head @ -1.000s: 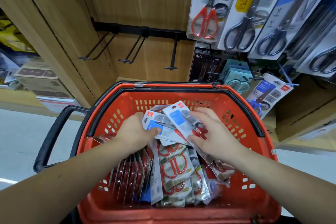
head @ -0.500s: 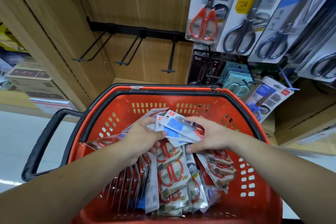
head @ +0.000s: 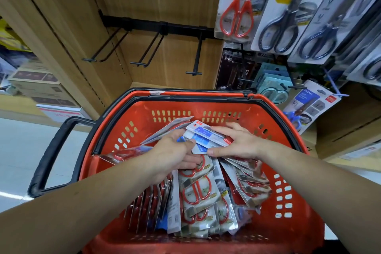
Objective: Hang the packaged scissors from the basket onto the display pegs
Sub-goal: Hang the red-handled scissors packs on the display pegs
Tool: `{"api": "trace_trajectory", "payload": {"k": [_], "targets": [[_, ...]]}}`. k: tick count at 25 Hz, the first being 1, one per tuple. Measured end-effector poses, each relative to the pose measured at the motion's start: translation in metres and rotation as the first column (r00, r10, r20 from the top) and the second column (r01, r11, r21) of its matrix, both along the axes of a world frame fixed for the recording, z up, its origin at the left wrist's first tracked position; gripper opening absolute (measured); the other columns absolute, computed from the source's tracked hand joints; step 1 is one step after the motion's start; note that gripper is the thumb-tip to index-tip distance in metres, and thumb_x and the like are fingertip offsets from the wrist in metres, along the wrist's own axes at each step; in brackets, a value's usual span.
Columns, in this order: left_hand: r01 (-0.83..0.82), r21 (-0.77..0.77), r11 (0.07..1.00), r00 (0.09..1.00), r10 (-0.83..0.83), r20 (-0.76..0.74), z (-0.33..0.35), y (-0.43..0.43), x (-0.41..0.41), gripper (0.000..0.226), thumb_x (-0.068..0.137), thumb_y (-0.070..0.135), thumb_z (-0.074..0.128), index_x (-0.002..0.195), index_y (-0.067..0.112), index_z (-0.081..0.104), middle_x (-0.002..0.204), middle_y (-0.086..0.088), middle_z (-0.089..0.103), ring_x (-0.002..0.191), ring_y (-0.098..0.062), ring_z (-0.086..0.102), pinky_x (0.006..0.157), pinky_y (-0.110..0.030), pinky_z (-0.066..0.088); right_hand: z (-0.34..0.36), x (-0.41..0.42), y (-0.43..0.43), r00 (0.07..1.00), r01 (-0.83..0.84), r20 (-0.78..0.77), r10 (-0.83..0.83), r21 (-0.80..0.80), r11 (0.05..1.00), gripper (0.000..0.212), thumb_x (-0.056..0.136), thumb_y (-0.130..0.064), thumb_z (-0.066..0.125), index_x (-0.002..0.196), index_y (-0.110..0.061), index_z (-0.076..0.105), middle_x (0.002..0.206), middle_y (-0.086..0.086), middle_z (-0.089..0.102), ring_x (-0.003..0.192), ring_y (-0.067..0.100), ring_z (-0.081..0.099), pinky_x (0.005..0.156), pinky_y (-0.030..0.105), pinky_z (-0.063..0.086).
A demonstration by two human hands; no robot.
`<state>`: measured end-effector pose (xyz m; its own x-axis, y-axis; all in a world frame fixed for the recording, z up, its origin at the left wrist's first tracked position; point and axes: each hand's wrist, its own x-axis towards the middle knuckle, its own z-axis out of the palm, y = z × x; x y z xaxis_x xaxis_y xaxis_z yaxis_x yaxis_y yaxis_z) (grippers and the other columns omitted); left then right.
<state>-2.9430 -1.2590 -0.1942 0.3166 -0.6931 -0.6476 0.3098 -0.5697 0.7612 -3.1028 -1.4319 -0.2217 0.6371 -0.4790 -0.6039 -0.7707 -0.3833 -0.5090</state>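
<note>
A small bundle of packaged scissors (head: 207, 137), carded packs with blue-and-white header ends, sits at the far side of the red basket (head: 195, 97), just above the loose heap of red-handled packs (head: 198, 192) that fills the rest of it. The left hand (head: 175, 150) grips the bundle from its near-left side, thumb on top and fingers curled beneath. The right hand (head: 237, 144) pinches it from the right, fingers laid over the top and thumb tucked under the near edge.

These packs look light and fairly stiff: thin card with a clear plastic blister, probably slick, so a fanned stack could slide apart. The best hold is likely across the flat faces near the header end, leaving the hang hole free (the holes themselves are too small to make out here). The three empty display pegs (head: 144, 51) stand out from the black rail above the basket, left of the scissors already hung (head: 237, 12).

Compared with a second ago, the hands have drawn closer together and the right hand has gone from lying spread over the packs to pinching them. The bundle has not left the basket and the pegs remain bare.
</note>
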Motion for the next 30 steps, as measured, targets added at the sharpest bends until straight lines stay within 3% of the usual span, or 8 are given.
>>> {"api": "trace_trajectory", "payload": {"k": [4,8,10,13,18,21,24,30], "targets": [[-0.187,-0.012,0.982,0.982,0.187,0.006,-0.006,-0.011,-0.008,0.039,0.103,0.015,0.067,0.136,0.016,0.046,0.096,-0.02,0.079,0.078,-0.031,0.081,0.073,-0.04,0.067,0.014,-0.001,0.013,1.0,0.02,-0.022,-0.02,0.02,1.0,0.083,0.074,-0.091,0.061,0.148,-0.072,0.029,0.151,-0.002,0.04,0.152,0.024,0.021,0.119,0.041,0.025],[-0.307,-0.067,0.949,0.949,0.311,0.049,0.002,-0.024,-0.005,0.025,0.102,0.003,0.066,0.12,0.012,0.052,0.103,-0.021,0.078,0.071,-0.028,0.079,0.068,-0.038,0.067,0.025,-0.005,0.024,0.992,0.072,0.106,-0.076,0.039,0.997,0.057,0.094,-0.085,0.029,0.15,-0.071,0.028,0.169,-0.019,0.028,0.16,0.02,0.015,0.129,0.05,0.012],[-0.283,-0.081,0.956,0.954,0.289,0.08,0.013,-0.028,0.0,0.021,0.102,0.001,0.064,0.117,0.013,0.055,0.101,-0.019,0.079,0.076,-0.028,0.08,0.069,-0.037,0.066,0.034,-0.008,0.025,0.958,0.168,0.221,-0.18,0.073,0.983,0.047,0.105,-0.06,0.045,0.151,-0.064,0.036,0.162,-0.011,0.044,0.152,0.023,0.039,0.125,0.046,0.031],[-0.136,-0.139,0.981,0.978,0.155,0.137,0.041,-0.022,0.012,0.018,0.104,0.002,0.061,0.118,0.013,0.06,0.096,-0.018,0.081,0.085,-0.027,0.079,0.067,-0.035,0.061,0.053,-0.015,0.029,0.818,0.316,0.373,-0.438,0.344,0.884,0.06,0.095,-0.041,0.075,0.147,-0.054,0.049,0.134,-0.012,0.069,0.12,0.018,0.07,0.107,0.04,0.052],[-0.124,-0.335,0.934,0.954,0.204,0.218,0.085,-0.006,0.023,0.022,0.102,0.005,0.065,0.122,0.013,0.066,0.099,-0.019,0.08,0.079,-0.025,0.074,0.063,-0.035,0.056,0.084,-0.008,0.054,0.709,0.176,0.427,-0.561,0.663,0.728,0.045,0.09,-0.027,0.08,0.134,-0.028,0.067,0.123,0.01,0.077,0.112,0.034,0.074,0.1,0.051,0.058],[-0.304,-0.408,0.861,0.922,0.374,0.101,0.098,-0.001,0.017,0.027,0.101,0.022,0.07,0.126,0.012,0.065,0.102,-0.016,0.08,0.082,-0.026,0.078,0.072,-0.037,0.062,0.098,0.006,0.079,0.525,0.251,0.496,-0.692,0.687,0.682,0.039,0.091,-0.02,0.078,0.128,-0.022,0.07,0.118,0.011,0.078,0.106,0.033,0.076,0.092,0.049,0.062],[-0.155,-0.449,0.88,0.966,0.231,0.118,0.099,0.016,-0.005,0.028,0.111,0.034,0.052,0.127,0.021,0.07,0.114,-0.007,0.08,0.104,-0.027,0.078,0.095,-0.047,0.059,0.111,0.014,0.097,0.36,0.276,0.552,-0.753,0.707,0.651,0.044,0.091,-0.017,0.079,0.131,-0.03,0.066,0.119,0.007,0.078,0.109,0.033,0.076,0.098,0.056,0.059],[-0.028,-0.527,0.849,0.936,0.208,0.285,0.088,0.04,-0.02,0.034,0.114,0.037,0.037,0.136,0.047,0.06,0.126,0.02,0.073,0.119,0.0,0.068,0.105,-0.032,0.052,0.112,0.019,0.12,0.369,0.24,0.651,-0.663,0.623,0.745,0.063,0.099,-0.01,0.07,0.146,-0.046,0.05,0.129,-0.003,0.074,0.12,0.021,0.071,0.104,0.048,0.055]]}}
